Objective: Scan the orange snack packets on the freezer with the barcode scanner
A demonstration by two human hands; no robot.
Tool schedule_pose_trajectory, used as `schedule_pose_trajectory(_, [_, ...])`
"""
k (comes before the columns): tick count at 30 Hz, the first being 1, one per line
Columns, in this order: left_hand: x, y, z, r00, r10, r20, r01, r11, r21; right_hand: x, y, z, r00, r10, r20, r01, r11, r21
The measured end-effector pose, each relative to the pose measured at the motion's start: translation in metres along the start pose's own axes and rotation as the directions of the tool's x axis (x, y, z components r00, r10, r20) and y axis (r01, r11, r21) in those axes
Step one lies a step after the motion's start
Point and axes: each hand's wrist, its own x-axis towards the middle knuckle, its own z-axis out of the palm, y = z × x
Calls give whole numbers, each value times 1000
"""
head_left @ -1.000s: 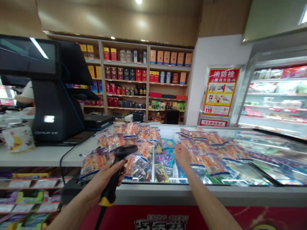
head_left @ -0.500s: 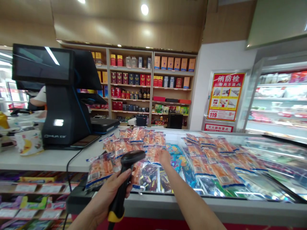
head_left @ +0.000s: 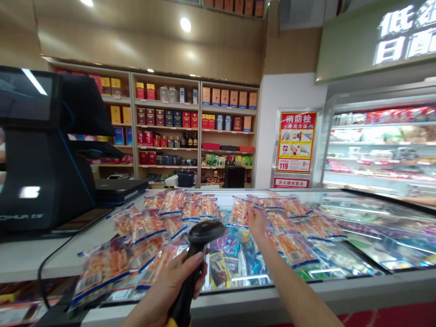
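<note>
My left hand point(head_left: 185, 277) is wrapped round the handle of a black barcode scanner point(head_left: 200, 231) with yellow at its base. Its head points forward over the freezer's glass top. My right hand point(head_left: 257, 222) reaches forward, fingers closed on the right edge of a clear snack packet point(head_left: 240, 211) with orange-pink contents, a blue border and a barcode label. To the left lies a spread of similar packets point(head_left: 148, 227), several overlapping. More of them form a second group point(head_left: 294, 247) to the right, partly behind my right forearm.
A chest freezer point(head_left: 245, 290) with a glass top holds colourful packages under the glass. At left, a black checkout terminal point(head_left: 37, 172) stands on a white counter point(head_left: 20, 259), its cable hanging over the edge. Shelves of boxes point(head_left: 166, 118) line the back; a lit refrigerated case point(head_left: 381, 141) stands at right.
My right hand has carried a snack packet rightward from the left group to beside the right one. The view has turned right, and the scanner stays in my left hand.
</note>
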Motion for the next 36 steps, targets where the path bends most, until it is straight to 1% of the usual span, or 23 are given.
schedule_pose_trajectory(4, [9,-2,19,996,-31,78,30,999,18,8,6,-32,999,-22,-37,23,1000,14])
schedule_pose_trajectory(7, [13,-3,32,988,-50,145,49,999,14,17,14,-52,998,-25,-60,24,999,-25])
schedule_pose_trajectory(10, [14,-2,41,987,-45,155,43,999,14,27,28,-64,997,-22,-71,17,997,-77])
schedule_pose_trajectory(13, [14,-2,45,989,-22,149,22,1000,8,34,44,-71,995,1,-95,-12,992,-123])
schedule_pose_trajectory(16, [11,-2,44,989,-18,145,18,1000,3,36,52,-74,993,31,-116,-50,985,-163])
schedule_pose_trajectory(19, [8,0,43,988,-39,147,39,999,1,35,52,-75,991,41,-130,-66,978,-198])
schedule_pose_trajectory(23, [4,0,44,981,-26,193,26,1000,0,34,48,-79,991,7,-130,-35,976,-213])
schedule_pose_trajectory(27, [6,-2,50,976,-14,216,4,999,43,35,52,-92,989,31,-145,-59,979,-195])
schedule_pose_trajectory(29, [10,-5,53,979,4,206,-11,999,36,37,58,-104,986,55,-159,-84,980,-183])
schedule_pose_trajectory(31, [16,-8,56,976,-4,219,-4,999,35,40,67,-121,982,66,-177,-102,974,-202])
schedule_pose_trajectory(34, [25,-14,60,965,-29,262,15,998,55,45,84,-152,976,76,-204,-137,943,-304])
schedule_pose_trajectory(36, [29,-17,63,963,-33,266,19,998,52,46,97,-173,978,86,-189,-155,909,-387])
